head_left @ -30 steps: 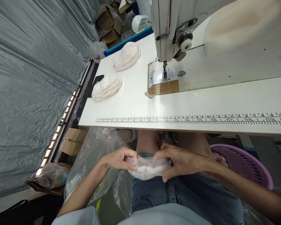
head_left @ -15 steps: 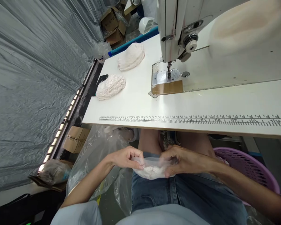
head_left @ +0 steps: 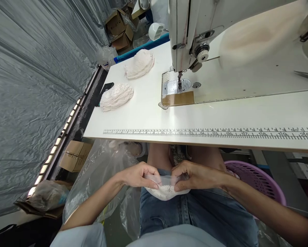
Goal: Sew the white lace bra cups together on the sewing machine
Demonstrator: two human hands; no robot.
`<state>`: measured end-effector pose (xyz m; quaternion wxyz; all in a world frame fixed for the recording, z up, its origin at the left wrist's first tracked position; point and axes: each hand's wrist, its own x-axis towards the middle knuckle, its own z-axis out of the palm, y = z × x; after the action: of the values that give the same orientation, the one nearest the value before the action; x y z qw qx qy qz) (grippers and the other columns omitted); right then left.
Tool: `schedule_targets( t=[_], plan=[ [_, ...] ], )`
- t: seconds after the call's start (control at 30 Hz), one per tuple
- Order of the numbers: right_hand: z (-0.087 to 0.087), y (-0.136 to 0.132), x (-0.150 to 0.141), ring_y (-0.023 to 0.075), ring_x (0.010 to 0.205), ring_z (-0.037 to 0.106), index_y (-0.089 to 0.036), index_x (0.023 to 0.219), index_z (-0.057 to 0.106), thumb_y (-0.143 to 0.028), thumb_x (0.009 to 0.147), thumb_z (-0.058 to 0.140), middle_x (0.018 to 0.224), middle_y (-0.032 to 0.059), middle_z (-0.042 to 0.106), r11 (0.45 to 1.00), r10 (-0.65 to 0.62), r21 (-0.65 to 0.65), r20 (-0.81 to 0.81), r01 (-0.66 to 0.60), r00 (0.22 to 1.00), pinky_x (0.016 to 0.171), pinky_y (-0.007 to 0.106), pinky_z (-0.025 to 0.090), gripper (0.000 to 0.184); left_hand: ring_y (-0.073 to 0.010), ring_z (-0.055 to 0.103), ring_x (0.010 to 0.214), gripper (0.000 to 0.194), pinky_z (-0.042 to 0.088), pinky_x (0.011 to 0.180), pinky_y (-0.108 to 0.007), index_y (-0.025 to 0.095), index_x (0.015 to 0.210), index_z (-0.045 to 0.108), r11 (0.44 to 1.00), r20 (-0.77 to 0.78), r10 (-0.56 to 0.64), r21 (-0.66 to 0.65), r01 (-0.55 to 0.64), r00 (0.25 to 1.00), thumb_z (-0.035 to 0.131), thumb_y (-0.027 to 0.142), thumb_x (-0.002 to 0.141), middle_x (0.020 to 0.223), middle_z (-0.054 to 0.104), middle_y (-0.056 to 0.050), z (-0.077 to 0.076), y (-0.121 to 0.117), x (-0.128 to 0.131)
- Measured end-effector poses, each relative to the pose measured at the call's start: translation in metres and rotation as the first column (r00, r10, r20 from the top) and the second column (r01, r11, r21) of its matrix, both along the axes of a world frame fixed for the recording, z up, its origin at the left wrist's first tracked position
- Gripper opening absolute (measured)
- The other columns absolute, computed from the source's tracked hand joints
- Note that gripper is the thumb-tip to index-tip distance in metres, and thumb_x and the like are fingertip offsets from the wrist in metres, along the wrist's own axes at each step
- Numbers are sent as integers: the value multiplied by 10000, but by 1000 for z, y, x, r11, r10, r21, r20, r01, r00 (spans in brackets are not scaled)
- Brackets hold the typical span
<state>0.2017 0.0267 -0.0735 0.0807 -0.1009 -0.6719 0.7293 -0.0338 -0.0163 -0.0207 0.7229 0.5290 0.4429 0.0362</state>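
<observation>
Over my lap, a small piece of white lace fabric [head_left: 165, 192] with a sheer edge is stretched between my two hands. My left hand [head_left: 143, 176] pinches its left end between thumb and fingers. At the other end, my right hand [head_left: 188, 175] grips it the same way, thumb toward me. Part of the fabric is hidden behind the fingers. Both hands are below the front edge of the sewing table [head_left: 135, 118], apart from it. The sewing machine [head_left: 183, 37] stands on the table, its presser foot [head_left: 180, 82] with no fabric under it.
Two stacks of cream lace pieces, a nearer stack [head_left: 117, 97] and a farther stack [head_left: 140, 64], lie on the table's left. A dark phone-like object [head_left: 107, 86] sits beside the nearer one. A purple basket [head_left: 256, 180] stands at my right, clear plastic sheeting [head_left: 92, 181] at my left.
My right hand has shifted inward along the fabric, so the hands are closer together. The view has swung slightly; the stacks and the machine stay in place.
</observation>
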Motion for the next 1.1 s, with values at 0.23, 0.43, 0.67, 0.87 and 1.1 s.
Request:
schedule_targets(
  t=[0.23, 0.43, 0.67, 0.87, 1.1],
  plan=[
    [3, -3, -3, 87, 576, 458, -105, 770, 689, -355, 764, 644, 626, -22, 530, 999, -15, -30, 22, 16, 1000, 517, 183, 327, 254, -41, 410, 493, 337, 335, 467, -136, 75, 831, 665, 999, 16, 37, -22, -36, 999, 729, 373, 687, 573, 527, 15, 1, 0, 5],
    [4, -1, 1, 107, 615, 472, -111, 822, 696, -373, 794, 602, 670, -2, 548, 1000, -6, -26, 57, 7, 998, 545, 203, 345, 280, -40, 419, 500, 302, 351, 486, -135, 87, 840, 675, 999, 26, 46, -26, -45, 999, 733, 341, 687, 577, 540, 19, 1, 0, 2],
    [6, -5, -9, 89, 567, 426, -123, 731, 645, -412, 763, 632, 622, -34, 488, 999, -2, -41, 121, 7, 993, 507, 193, 309, 291, -38, 457, 515, 310, 376, 510, -133, 85, 821, 674, 986, 21, 143, -93, -141, 989, 766, 320, 641, 586, 558, 30, -2, -4, 7],
    [6, -2, -8, 110, 624, 461, -125, 727, 631, -436, 788, 608, 676, -8, 504, 1000, 4, -19, 172, 0, 985, 546, 208, 334, 318, -58, 516, 531, 402, 424, 549, -153, 97, 879, 673, 972, 24, 193, -144, -187, 981, 801, 330, 577, 592, 608, 28, -3, -7, 3],
    [10, -1, -9, 115, 624, 474, -128, 726, 635, -399, 764, 643, 695, 3, 525, 994, 22, -110, 220, 2, 975, 549, 215, 358, 274, -120, 614, 651, 378, 484, 642, -200, 110, 846, 708, 986, 12, 137, -93, -136, 990, 785, 374, 586, 707, 687, -24, -7, -9, -1]
  ],
)
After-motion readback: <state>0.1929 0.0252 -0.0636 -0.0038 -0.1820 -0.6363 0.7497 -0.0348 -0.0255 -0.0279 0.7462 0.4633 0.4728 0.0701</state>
